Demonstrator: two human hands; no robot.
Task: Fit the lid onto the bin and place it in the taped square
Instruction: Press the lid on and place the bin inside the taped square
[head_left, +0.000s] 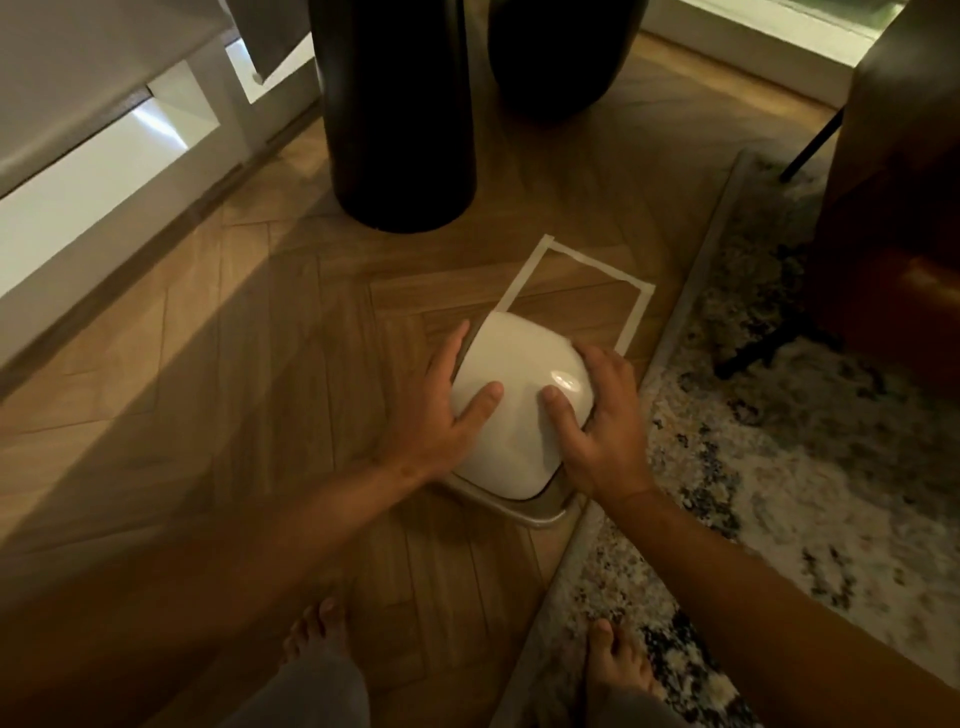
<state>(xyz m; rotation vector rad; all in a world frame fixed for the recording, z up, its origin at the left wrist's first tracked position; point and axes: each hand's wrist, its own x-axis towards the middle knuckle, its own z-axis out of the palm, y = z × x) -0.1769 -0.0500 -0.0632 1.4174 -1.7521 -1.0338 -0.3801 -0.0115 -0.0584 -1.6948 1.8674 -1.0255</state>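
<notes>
A white domed lid (519, 374) rests on a grey bin (535, 512), whose rim shows at the near edge. My left hand (441, 410) grips the lid's left side with its thumb on top. Against the lid's right side sits my right hand (597, 421), thumb also on top. The bin stands on the wooden floor, overlapping the near left part of the taped square (636, 312) of pale masking tape. The square's far half lies bare beyond the lid.
A tall black cylinder (400, 114) and a rounder dark vessel (563, 57) stand just beyond the tape. A patterned rug (805, 441) borders the right side, with a dark chair (893, 208) on it. White cabinetry (104, 156) runs along the left. My bare feet (311, 634) are below.
</notes>
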